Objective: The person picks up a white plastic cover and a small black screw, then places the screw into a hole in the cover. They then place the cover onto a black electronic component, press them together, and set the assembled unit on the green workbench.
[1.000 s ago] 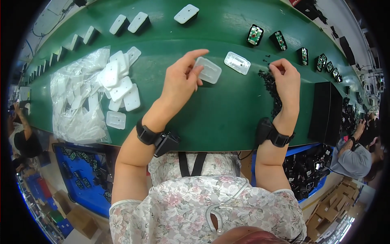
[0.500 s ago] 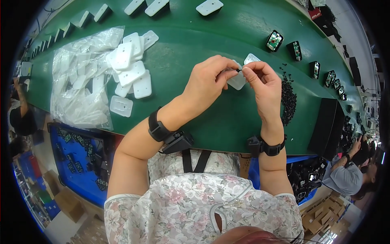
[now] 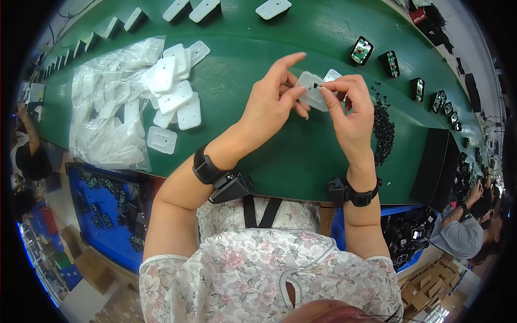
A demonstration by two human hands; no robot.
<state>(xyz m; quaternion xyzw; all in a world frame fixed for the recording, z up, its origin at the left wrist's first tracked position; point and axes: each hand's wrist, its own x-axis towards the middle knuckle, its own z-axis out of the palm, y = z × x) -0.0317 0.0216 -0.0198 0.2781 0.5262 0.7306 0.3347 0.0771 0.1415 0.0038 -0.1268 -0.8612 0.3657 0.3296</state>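
Note:
My left hand grips the left edge of a translucent white plastic cover, its thumb on top and index finger stretched away. Between the thumb and fingertips of my right hand is a small black peg-shaped piece, right over the cover's upper part. Another white cover lies just behind my right fingers, partly hidden. Beside that hand, a heap of small black pieces spreads over the green table.
White covers are piled at left by a clear plastic bag of more covers. Black housings with circuit boards line the far right; white-topped units line the back. A black box stands at right, a blue bin lower left.
The left fingers have come away from the small black piece, the index finger lifting outward. The cover shows more fully, moved slightly up and left. The right hand keeps the black piece.

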